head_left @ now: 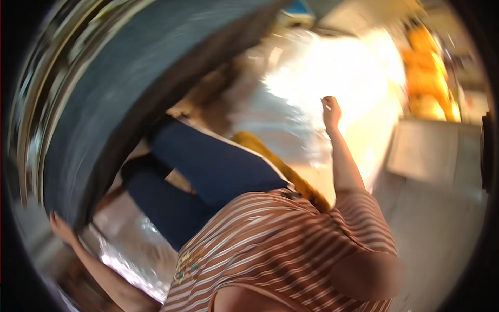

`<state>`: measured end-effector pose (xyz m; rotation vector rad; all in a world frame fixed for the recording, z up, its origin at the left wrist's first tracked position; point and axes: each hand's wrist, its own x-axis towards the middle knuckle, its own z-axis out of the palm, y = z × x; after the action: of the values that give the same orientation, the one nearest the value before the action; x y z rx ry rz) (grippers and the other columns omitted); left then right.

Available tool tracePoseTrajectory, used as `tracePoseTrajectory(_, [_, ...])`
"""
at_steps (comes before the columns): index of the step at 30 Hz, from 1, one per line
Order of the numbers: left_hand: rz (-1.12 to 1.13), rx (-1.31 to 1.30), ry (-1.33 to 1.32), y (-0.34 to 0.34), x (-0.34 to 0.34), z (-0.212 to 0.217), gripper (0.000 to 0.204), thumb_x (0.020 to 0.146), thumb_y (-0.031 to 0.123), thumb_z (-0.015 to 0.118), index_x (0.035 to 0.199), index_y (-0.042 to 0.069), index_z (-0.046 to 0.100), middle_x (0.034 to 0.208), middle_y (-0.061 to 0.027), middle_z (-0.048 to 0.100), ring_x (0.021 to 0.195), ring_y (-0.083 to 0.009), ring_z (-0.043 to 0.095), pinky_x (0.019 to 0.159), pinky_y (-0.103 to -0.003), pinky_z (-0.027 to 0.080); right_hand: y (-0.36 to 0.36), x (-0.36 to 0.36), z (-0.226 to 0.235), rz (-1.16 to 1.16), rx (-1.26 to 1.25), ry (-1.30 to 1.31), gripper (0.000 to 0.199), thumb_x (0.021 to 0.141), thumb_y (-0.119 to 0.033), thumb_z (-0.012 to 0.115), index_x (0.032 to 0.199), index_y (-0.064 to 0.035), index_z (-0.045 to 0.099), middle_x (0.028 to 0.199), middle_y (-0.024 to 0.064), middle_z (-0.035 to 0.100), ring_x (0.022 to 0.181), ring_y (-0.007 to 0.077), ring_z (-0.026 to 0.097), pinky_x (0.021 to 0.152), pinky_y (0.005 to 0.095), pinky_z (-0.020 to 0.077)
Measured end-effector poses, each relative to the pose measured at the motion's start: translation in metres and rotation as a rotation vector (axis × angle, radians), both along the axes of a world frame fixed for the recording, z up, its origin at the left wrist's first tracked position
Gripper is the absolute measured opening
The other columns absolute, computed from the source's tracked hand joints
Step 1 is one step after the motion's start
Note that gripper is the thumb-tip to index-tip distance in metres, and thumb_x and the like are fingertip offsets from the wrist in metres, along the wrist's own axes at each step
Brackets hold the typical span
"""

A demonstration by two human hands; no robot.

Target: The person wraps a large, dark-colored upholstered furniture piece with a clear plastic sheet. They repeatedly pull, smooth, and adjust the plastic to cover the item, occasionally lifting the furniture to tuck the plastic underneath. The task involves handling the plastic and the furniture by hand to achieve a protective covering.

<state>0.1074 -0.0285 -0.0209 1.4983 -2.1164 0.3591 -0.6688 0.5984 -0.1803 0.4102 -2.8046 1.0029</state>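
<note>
At the far left, my left hand is by the near end of a dark grey work surface, its fingers stretched along the edge. Blur hides whether it touches the surface; nothing shows in it. My right hand is raised out to the right, fingers curled closed. A tiny pale spot shows at its fingertips, too small to name. Behind that hand lies shiny clear plastic sheeting, washed out by glare.
A mustard-yellow padded edge shows beside my legs. Orange-yellow bundles stand at the upper right above a pale box-like block. More shiny plastic lies at lower left. Blurred stacked strips line the far left.
</note>
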Motion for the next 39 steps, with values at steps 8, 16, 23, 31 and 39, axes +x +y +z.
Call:
tracePoseTrajectory(8, [-0.059,0.064,-0.027,-0.079,-0.098,0.016,0.043,0.091,0.026,0.056,0.117,-0.009,0.056,0.113,-0.0245,0.061,0.105,-0.0333,0.058,0.095,-0.038,0.042,0.038,-0.038,-0.039,-0.330,-0.346,-0.322,0.026,0.085,-0.028,0.065,0.087,-0.0022,0.063,0.077,0.0086,0.067,0.067,0.0161,0.064,0.064,0.0301,0.0506])
tracePoseTrajectory(16, [-0.127,0.141,0.097,-0.042,-0.132,0.019,0.046,0.094,0.031,0.050,0.122,-0.006,0.054,0.123,-0.0234,0.056,0.113,-0.0361,0.053,0.099,-0.037,0.038,-0.105,-0.101,-0.077,-0.161,-0.519,-0.663,0.030,0.086,-0.029,0.063,0.094,0.0002,0.062,0.076,0.0109,0.066,0.063,0.0172,0.063,0.059,0.0306,0.0516])
tracePoseTrajectory(23, [-0.145,0.107,-0.071,-0.014,-0.152,0.027,0.040,0.096,0.026,0.048,0.120,-0.005,0.056,0.122,-0.0200,0.057,0.113,-0.0326,0.052,0.099,-0.037,0.037,-0.100,-0.061,-0.101,-0.217,0.427,-0.512,0.054,0.083,-0.049,0.061,0.104,-0.0003,0.055,0.101,0.0179,0.065,0.100,0.0336,0.062,0.082,0.0443,0.0480])
tracePoseTrajectory(31, [-0.169,0.105,-0.136,-0.031,-0.135,0.022,0.039,0.096,0.024,0.048,0.119,-0.006,0.056,0.120,-0.0207,0.058,0.111,-0.0326,0.054,0.098,-0.036,0.038,-0.009,-0.051,-0.108,-0.357,-0.616,-0.848,0.022,0.092,-0.015,0.046,0.107,0.0000,0.053,0.091,0.0138,0.066,0.086,0.0210,0.065,0.069,0.0333,0.0528])
tracePoseTrajectory(39, [-0.358,-0.069,0.202,0.070,-0.310,0.064,0.036,0.097,0.018,0.050,0.126,-0.001,0.052,0.123,-0.0177,0.057,0.113,-0.0270,0.054,0.100,-0.034,0.040,-0.041,-0.026,-0.016,-0.084,-1.226,-0.803,0.011,0.093,-0.021,0.046,0.087,-0.0143,0.052,0.063,-0.0070,0.041,0.048,0.0038,0.035,0.042,0.0184,0.0266])
